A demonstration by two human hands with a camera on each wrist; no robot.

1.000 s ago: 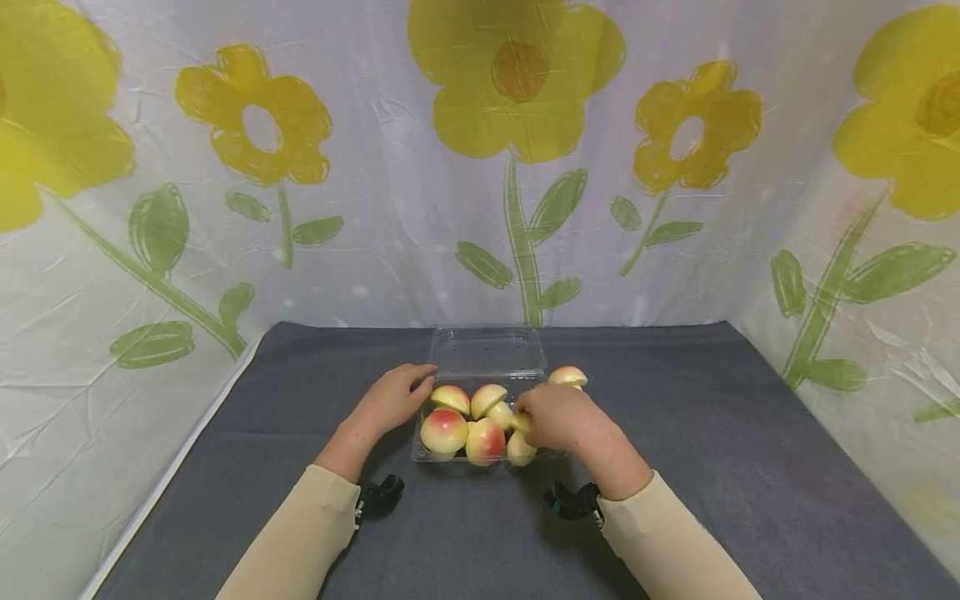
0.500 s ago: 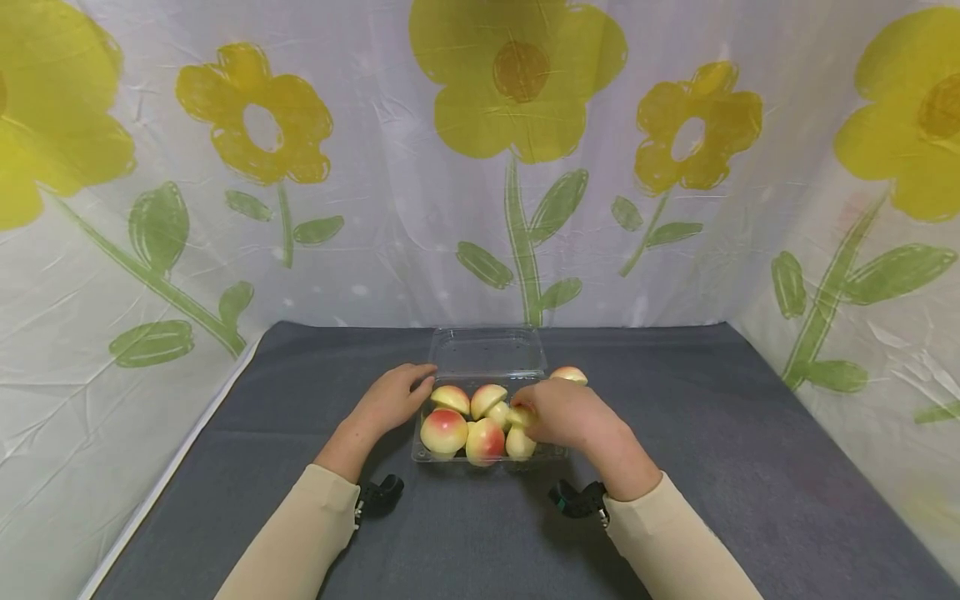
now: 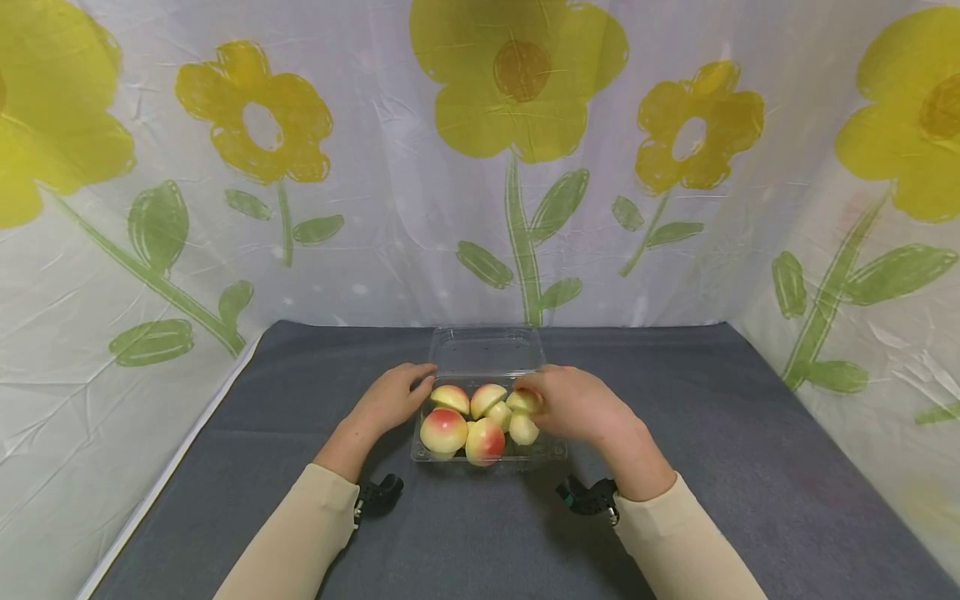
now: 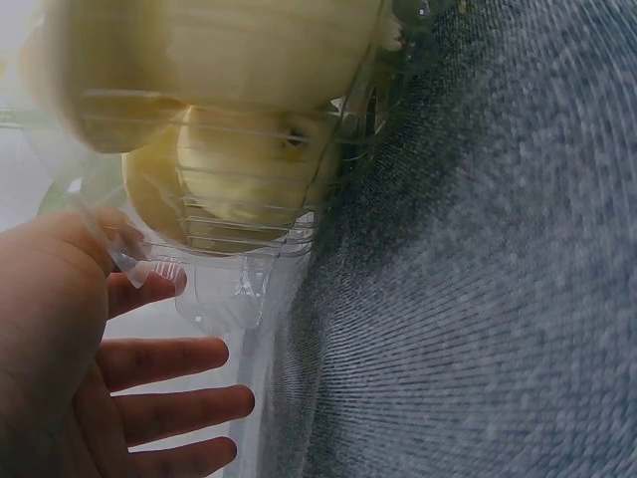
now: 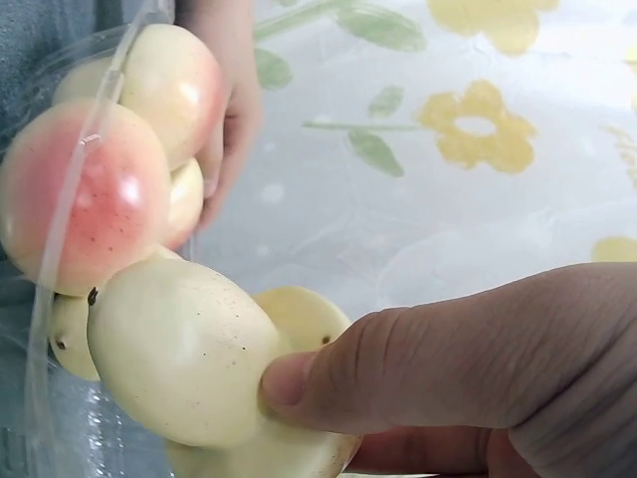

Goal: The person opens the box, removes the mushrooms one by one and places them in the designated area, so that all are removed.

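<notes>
A clear plastic clamshell box [image 3: 551,454] holds several mushrooms, pale yellow with red-blushed caps. Its lid [image 3: 487,354] stands open at the back. My right hand [image 3: 573,404] pinches a mushroom [image 5: 184,349] at the box's right side, thumb pressed on the pale stem; the other fingers are mostly hidden behind it. At the left side of the box, my left hand [image 3: 393,398] rests by the rim. In the left wrist view, its fingers [image 4: 184,408] are extended and spread, with the thumb side right at the clear plastic edge. A red-topped mushroom [image 5: 90,189] lies close to the held one.
A dark grey cloth [image 3: 300,517] covers the table. Behind and at both sides hangs a white curtain [image 3: 375,208] printed with yellow flowers. Dark wrist-camera mounts [image 3: 588,496] sit under both wrists.
My right hand has shifted slightly right and away with the mushroom, whose cap now shows more at the box's back right. The mushroom beyond that hand is now nearly hidden. My left hand stays still.
</notes>
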